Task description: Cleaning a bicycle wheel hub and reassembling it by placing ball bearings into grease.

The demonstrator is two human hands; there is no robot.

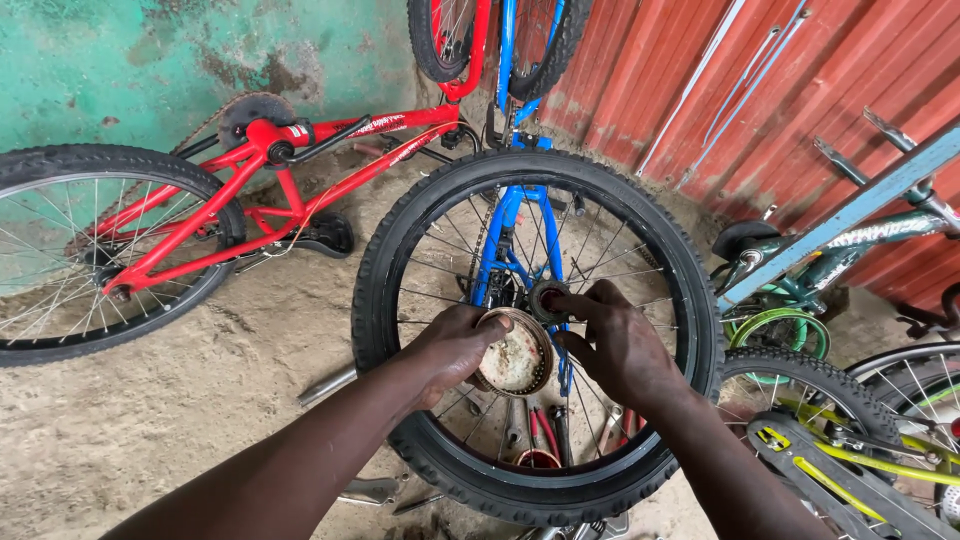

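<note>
At the hub of the black-tyred spoked bicycle wheel (400, 300), your left hand (450, 345) gripping a rusty round metal disc (515, 352), your right hand (615, 340) fingers closed, seemingly pinching a small dark ring-shaped part (547, 300) just above it.

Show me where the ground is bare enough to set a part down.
Bare dirt floor lies between the red bicycle and the black wheel that the left hand and right hand work on. Crowded: tools under the wheel, green bicycles on the right.

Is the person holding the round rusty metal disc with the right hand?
No, the left hand grips the round rusty metal disc, while the right hand pinches the small hub part of the black-tyred wheel.
</note>
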